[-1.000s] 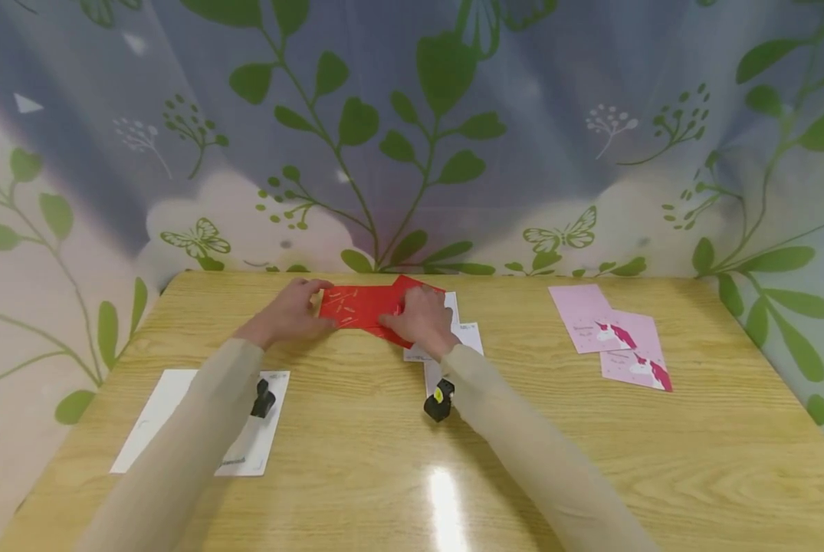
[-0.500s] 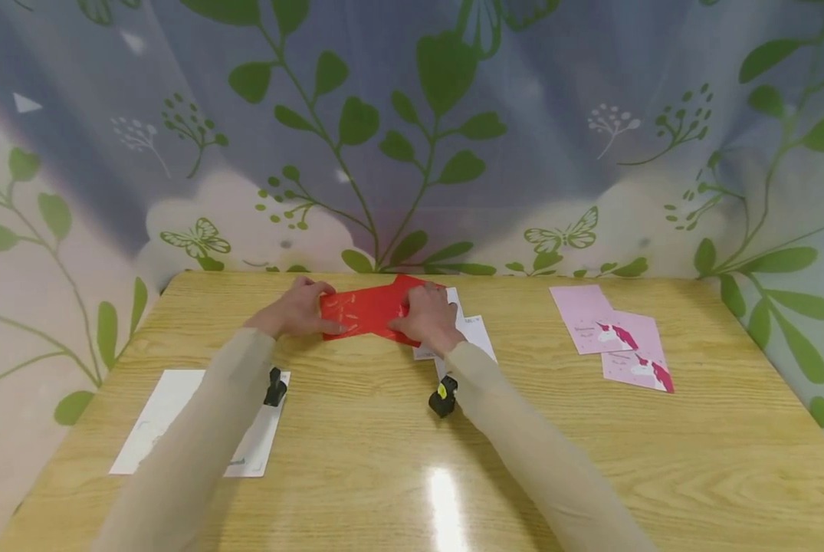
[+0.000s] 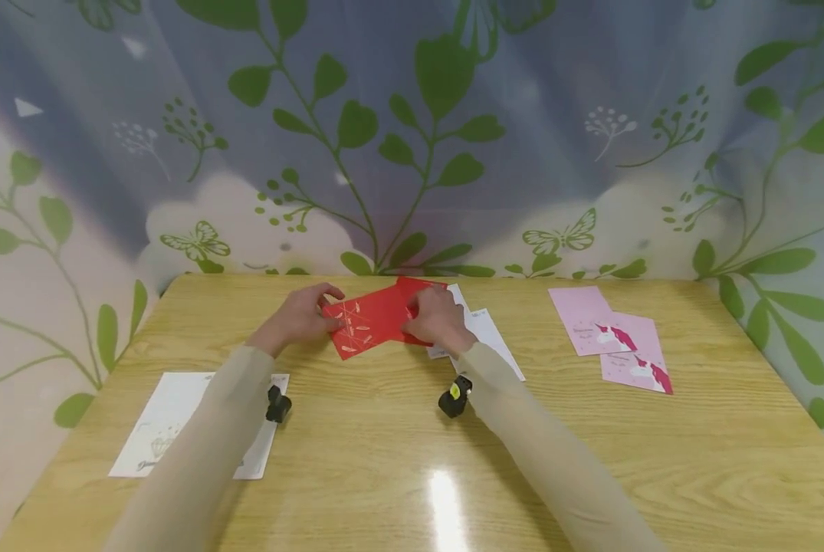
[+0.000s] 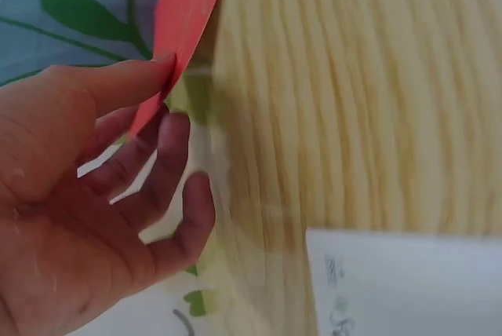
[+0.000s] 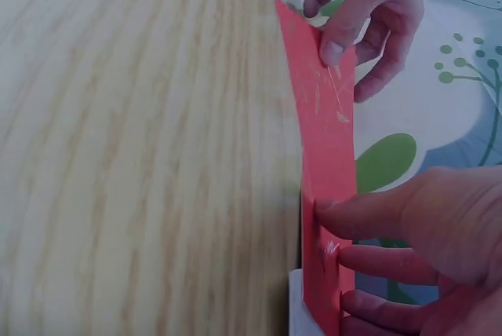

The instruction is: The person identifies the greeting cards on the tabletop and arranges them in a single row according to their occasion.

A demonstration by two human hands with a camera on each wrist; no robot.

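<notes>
A red card [image 3: 363,318] printed with gold sprigs lies toward the table's back, tilted, its left end nearer me. My left hand [image 3: 301,316] pinches that end between thumb and fingertips; the left wrist view shows the thumb [image 4: 133,81] on one face of the card. On the right, my right hand [image 3: 441,313] grips the other end, its thumb [image 5: 369,210] against the red face. Another red piece [image 3: 415,284] shows behind that hand. White cards [image 3: 490,337] stick out beneath the right hand, partly covered by it.
Two overlapping pink cards with unicorns [image 3: 608,337] lie on the right of the wooden table [image 3: 356,460]. White cards [image 3: 152,429] lie at the left, partly under my left forearm. A leaf-patterned curtain [image 3: 412,176] hangs behind the table's back edge.
The red card's left end has swung toward me with my left hand still pinching it. My right hand has shifted slightly right, and the white cards beneath it have turned and slid right.
</notes>
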